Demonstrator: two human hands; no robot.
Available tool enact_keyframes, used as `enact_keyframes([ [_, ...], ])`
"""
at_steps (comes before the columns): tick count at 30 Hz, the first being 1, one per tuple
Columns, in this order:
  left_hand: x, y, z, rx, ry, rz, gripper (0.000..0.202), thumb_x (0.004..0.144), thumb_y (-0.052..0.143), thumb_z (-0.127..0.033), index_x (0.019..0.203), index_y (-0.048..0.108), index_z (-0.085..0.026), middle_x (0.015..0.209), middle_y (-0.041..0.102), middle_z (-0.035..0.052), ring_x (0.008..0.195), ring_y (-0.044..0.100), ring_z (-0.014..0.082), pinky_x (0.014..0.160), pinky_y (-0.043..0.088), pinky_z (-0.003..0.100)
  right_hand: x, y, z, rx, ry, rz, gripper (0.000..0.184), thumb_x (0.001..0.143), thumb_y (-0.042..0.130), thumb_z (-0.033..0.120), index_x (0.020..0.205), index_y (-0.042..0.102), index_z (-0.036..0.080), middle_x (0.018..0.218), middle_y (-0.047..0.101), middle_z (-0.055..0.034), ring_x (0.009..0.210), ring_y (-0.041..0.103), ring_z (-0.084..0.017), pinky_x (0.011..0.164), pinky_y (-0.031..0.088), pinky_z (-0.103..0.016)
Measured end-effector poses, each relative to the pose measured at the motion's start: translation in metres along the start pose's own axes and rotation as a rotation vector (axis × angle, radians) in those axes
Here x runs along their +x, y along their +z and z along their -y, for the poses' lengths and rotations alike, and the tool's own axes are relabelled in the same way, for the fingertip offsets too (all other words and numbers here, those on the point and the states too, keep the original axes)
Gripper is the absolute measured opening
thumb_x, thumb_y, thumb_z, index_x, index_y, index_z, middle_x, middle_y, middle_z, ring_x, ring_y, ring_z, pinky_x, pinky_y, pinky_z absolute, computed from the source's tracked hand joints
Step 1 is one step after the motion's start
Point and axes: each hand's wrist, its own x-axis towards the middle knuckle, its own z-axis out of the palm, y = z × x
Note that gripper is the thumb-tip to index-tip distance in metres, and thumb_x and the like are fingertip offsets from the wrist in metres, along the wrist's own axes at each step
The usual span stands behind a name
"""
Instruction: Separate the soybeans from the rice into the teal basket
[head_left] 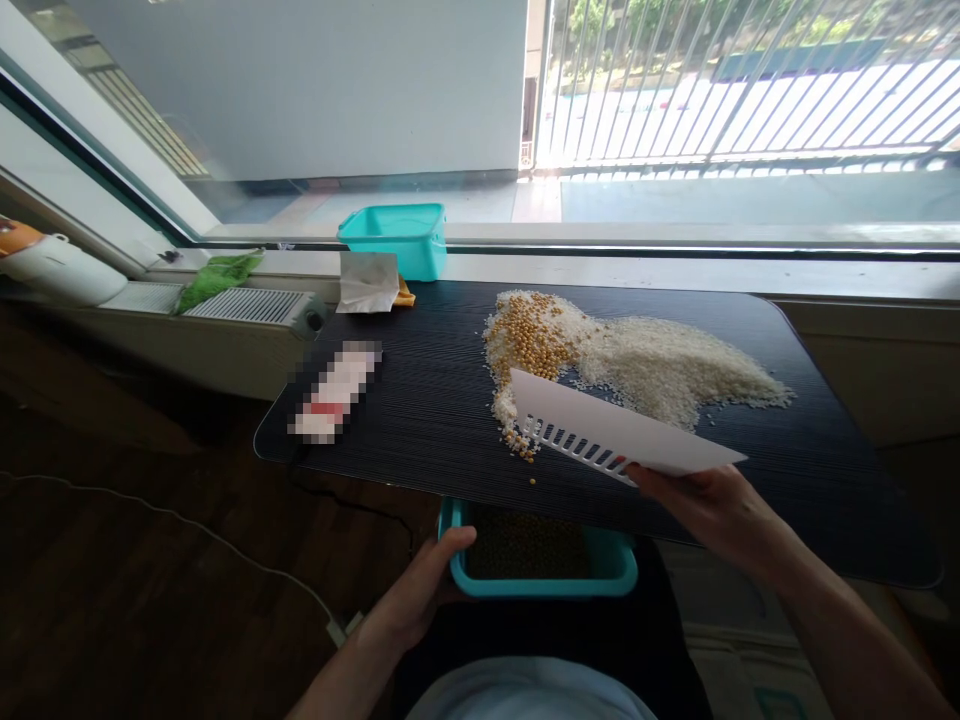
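Observation:
My right hand grips a white slotted scraper tilted on edge on the black table, its slotted edge against a small cluster of yellow beans. Behind it lies a heap of yellow beans mixed into a wide spread of white rice. My left hand holds the left end of a teal bin just under the table's near edge; dark grains fill the bin.
A second teal bin stands on the window sill at the back, with a white bag in front of it. A blurred white packet lies at the table's left. A radiator and green cloth sit further left.

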Motion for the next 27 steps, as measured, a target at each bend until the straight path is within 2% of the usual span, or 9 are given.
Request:
enact_keyframes([
  [4,-0.003,0.003,-0.003,-0.006,0.006,0.000,0.065,0.076,0.069,-0.045,0.131,0.054,-0.013,0.126,0.066,0.0149,0.115,0.062,0.0332,0.077,0.058,0.039,-0.013,-0.007,-0.001,0.002,0.018,-0.008,0.039,0.075,0.068,0.056,0.093,0.080,0.023,0.092,0.079,-0.0059,0.088,0.074,-0.033,0.086,0.060,-0.046],
  [11,-0.003,0.003,-0.003,0.016,0.000,0.007,0.060,0.075,0.069,-0.047,0.123,0.059,-0.012,0.117,0.070,0.0140,0.107,0.066,0.0319,0.077,0.058,0.038,-0.027,-0.007,-0.003,-0.002,0.051,0.019,0.040,0.075,0.068,0.059,0.089,0.080,0.024,0.088,0.079,-0.0051,0.085,0.074,-0.034,0.083,0.061,-0.047],
  [18,-0.004,0.003,-0.003,0.033,0.007,-0.017,0.061,0.073,0.070,-0.047,0.121,0.061,-0.010,0.110,0.073,0.0139,0.104,0.067,0.0315,0.071,0.057,0.035,-0.029,-0.002,0.004,0.005,0.001,0.075,0.032,0.079,0.067,0.048,0.091,0.081,0.022,0.085,0.079,-0.0049,0.083,0.074,-0.031,0.086,0.060,-0.046],
  [22,-0.004,0.003,-0.003,0.024,0.014,0.002,0.063,0.075,0.068,-0.046,0.126,0.057,-0.011,0.114,0.072,0.0135,0.104,0.067,0.0311,0.070,0.057,0.034,-0.029,0.005,0.007,0.011,-0.027,0.098,0.027,0.081,0.065,0.042,0.091,0.080,0.023,0.087,0.079,-0.0036,0.083,0.074,-0.029,0.084,0.061,-0.042],
  [27,-0.004,0.003,-0.003,0.013,0.015,0.017,0.062,0.076,0.068,-0.045,0.127,0.057,-0.011,0.115,0.071,0.0135,0.105,0.066,0.0310,0.075,0.057,0.037,-0.030,0.013,0.014,0.009,-0.025,0.150,0.024,0.082,0.063,0.037,0.091,0.079,0.022,0.081,0.078,-0.0024,0.077,0.073,-0.025,0.069,0.063,-0.033],
])
